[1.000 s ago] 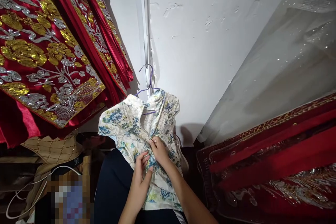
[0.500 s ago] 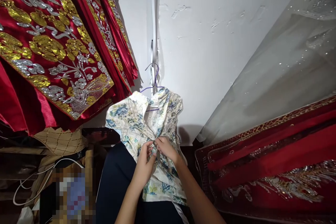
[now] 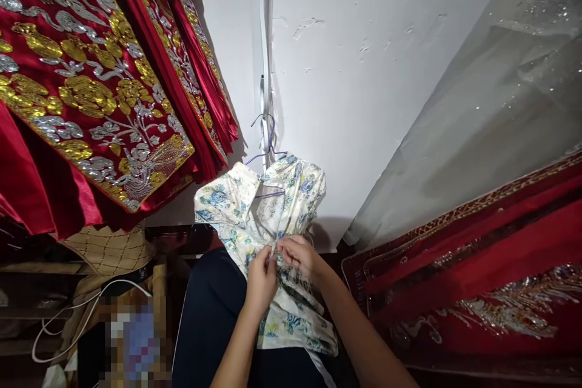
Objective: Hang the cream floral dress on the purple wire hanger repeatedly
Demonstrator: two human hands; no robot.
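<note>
A white blouse (image 3: 230,197) with a blue and yellow floral print hangs on a thin purple hanger (image 3: 271,133), its lower part resting over my dark-trousered lap. The collar and upper front are parted, showing the hanger bar inside. My left hand (image 3: 262,276) pinches one front edge at mid-chest. Right beside it, my right hand (image 3: 297,254) has its fingertips closed on the opposite front edge. Both hands almost meet at the bottom of the neck opening. Any fastener between the fingertips is too small to make out.
Red garments (image 3: 91,91) with gold and silver sequins hang at the left. A white pole (image 3: 266,30) runs down the wall behind the hanger. Sheer glittery fabric (image 3: 436,151) and a red embroidered garment (image 3: 477,291) are at the right. A white cable (image 3: 36,339) loops at lower left.
The blouse has shifted slightly right, its neck opening spread a little wider. My left hand has turned, with its fingers curled more tightly; both hands stay at the front edges.
</note>
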